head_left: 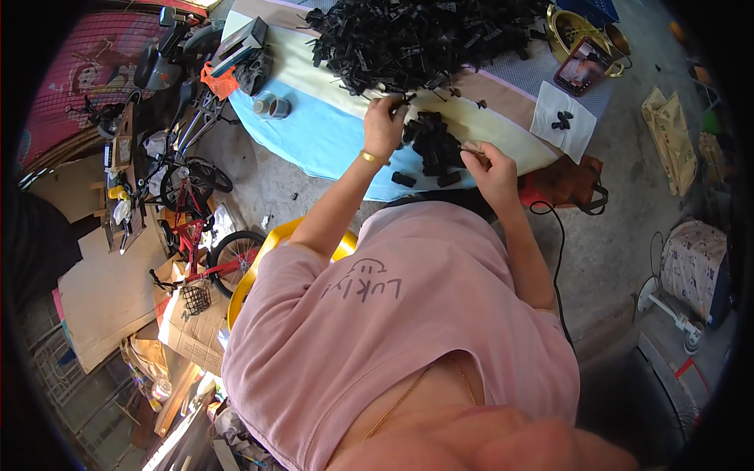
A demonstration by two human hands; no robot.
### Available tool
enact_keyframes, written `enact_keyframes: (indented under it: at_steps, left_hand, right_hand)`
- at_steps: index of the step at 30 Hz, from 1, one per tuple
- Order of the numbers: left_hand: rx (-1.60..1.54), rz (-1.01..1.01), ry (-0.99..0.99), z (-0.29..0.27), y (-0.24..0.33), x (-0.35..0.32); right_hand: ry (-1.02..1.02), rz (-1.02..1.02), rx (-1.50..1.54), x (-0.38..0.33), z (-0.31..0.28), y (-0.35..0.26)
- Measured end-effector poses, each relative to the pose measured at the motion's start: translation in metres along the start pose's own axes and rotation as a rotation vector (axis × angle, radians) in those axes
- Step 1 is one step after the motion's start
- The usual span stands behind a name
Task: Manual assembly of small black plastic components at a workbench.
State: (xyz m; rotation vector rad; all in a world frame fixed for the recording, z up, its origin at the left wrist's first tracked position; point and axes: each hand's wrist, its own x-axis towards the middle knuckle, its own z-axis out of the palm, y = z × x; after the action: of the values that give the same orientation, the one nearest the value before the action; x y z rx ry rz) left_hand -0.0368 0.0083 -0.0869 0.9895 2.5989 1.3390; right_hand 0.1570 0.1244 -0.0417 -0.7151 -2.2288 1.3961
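Far to the left of the small black heap (434, 147), a red bicycle (196, 235) leans among cardboard sheets (110, 290) on the floor. Closer in, two small round tins (272, 107) sit on the light-blue part of the cloth-covered surface (322, 133), left of that same heap.

Now the left hand (385, 124): it's up at the heap's upper left corner, fingers curled around a small black plastic piece (403, 102), pinching it right where the big black pile (424, 35) spills down from behind. A gold bangle (374, 158) sits on that wrist.

Centre stage, the small heap itself, lying between the two hands and touching both, with a few loose black pieces (403, 179) strayed toward the near edge of the surface.

On the heap's right flank, the right hand (491, 169) is closed in a pinch on something thin and pale; too small to say what it is. This hand lies lower and nearer the body than the left one, so the heap sits up and to the left of it, just beside the fingertips. The heap's long axis runs roughly away from the person, toward the big pile.

Further right of the heap, a white cloth (561, 118) carries a couple of black pieces, and beyond it a phone (583, 67) rests against a brass-coloured bowl (567, 30).
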Motion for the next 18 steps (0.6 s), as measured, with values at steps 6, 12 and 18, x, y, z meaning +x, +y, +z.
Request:
enact_keyframes:
  at_steps: [6, 12, 18]
  left_hand:
    - [-0.313, 0.069, -0.622, -0.046, 0.071, -0.014]
    - [-0.932, -0.336, -0.884, -0.051, 0.079, -0.015]
    - [-1.179, -0.648, -0.702, -0.046, 0.104, -0.032]
  right_hand:
    - [-0.078, 0.023, 0.239, 0.004, -0.007, -0.042]
    - [-0.267, -0.221, 0.297, 0.006, -0.02, -0.056]
    - [-0.206, 0.152, 0.46, 0.004, -0.018, -0.061]
